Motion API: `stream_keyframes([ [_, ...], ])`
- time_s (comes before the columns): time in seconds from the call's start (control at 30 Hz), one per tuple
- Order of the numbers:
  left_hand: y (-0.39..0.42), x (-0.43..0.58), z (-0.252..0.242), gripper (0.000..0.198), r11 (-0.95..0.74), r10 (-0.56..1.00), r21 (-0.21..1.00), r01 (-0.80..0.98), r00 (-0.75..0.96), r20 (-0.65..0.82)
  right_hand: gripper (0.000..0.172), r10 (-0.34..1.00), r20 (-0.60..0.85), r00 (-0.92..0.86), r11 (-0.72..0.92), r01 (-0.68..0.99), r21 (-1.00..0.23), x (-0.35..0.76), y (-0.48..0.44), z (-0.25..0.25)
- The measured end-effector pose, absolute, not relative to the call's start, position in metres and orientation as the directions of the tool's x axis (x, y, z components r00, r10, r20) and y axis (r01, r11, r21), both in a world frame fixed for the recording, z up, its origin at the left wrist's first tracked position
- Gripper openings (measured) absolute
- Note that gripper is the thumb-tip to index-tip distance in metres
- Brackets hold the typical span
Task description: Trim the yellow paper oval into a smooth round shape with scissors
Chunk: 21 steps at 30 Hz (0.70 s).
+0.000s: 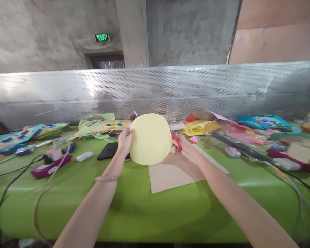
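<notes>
My left hand (124, 139) pinches the left edge of a pale yellow sheet (150, 138) cut to a rounded shape and holds it upright above the table. At the sheet's right edge, my right hand (182, 144) grips red-handled scissors (176, 142), whose blades are hidden behind the sheet. A beige sheet of paper (170, 172) lies flat on the green table (144, 206) just below both hands. A clear bangle sits on my left wrist.
A black phone (108, 150) and a small white device (84, 156) lie to the left, beside a purple glue gun (50, 165) with cables. Coloured foam and paper scraps line the back edge under a perforated metal screen (155, 91). More craft items crowd the right side.
</notes>
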State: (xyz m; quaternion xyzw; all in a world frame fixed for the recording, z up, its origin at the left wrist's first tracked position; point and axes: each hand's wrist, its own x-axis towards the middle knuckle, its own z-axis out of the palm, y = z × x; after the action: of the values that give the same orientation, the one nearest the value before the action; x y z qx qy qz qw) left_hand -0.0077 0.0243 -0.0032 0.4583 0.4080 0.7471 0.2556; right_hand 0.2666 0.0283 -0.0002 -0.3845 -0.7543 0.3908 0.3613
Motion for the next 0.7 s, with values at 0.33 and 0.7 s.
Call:
stream_keyframes([
  [0.33,0.0261,-0.0097,-0.0048,0.029,-0.536,0.757,0.844,-0.001,-0.443,0.48,0.012,0.87,0.221,-0.44,0.381,0.317,-0.869,0.268,0.0296,-0.0005],
  [0.7,0.0252,-0.009,-0.0037,0.029,-0.537,0.755,0.843,-0.007,-0.449,0.477,0.011,0.88,0.21,-0.426,0.363,0.317,-0.876,0.2674,0.026,0.0021],
])
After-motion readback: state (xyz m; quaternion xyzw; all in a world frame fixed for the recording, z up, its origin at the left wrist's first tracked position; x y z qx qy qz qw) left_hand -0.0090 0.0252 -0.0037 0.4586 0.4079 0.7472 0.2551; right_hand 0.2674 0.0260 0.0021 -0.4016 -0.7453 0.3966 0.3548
